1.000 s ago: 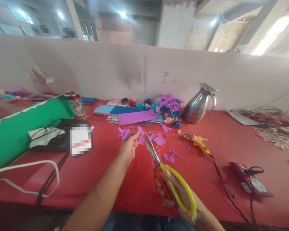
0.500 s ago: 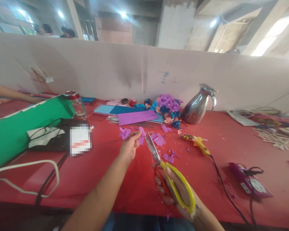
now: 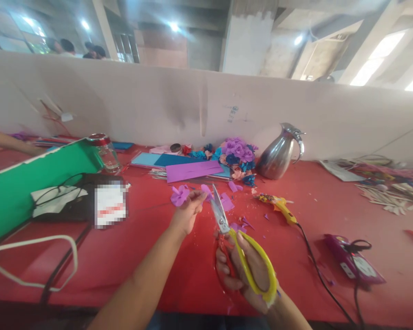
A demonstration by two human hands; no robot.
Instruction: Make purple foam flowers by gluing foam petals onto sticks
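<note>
My left hand point(image 3: 189, 211) pinches a purple crepe-paper piece point(image 3: 206, 191), and a purple paper flower point(image 3: 180, 195) shows at the far side of the same hand. In my right hand point(image 3: 239, 270) is a pair of scissors point(image 3: 223, 220) with one yellow and one red handle. Its blades are parted and point up beside the paper in my left fingers. Purple paper scraps point(image 3: 227, 202) lie just beyond the blades, with smaller bits point(image 3: 239, 227) to the right of them.
Behind the hands lie a purple paper strip point(image 3: 194, 170), blue sheets point(image 3: 146, 159) and paper flowers point(image 3: 239, 149). A metal jug point(image 3: 277, 153), glue gun point(image 3: 284, 211) and purple box point(image 3: 354, 259) stand or lie rightward. A glass jar point(image 3: 106, 156), green panel point(image 3: 55, 178) and another person's arm point(image 3: 13, 141) are at left.
The scissors have moved slightly left, bringing their blades closer to the purple paper in my left hand. The whole view has shifted a little.
</note>
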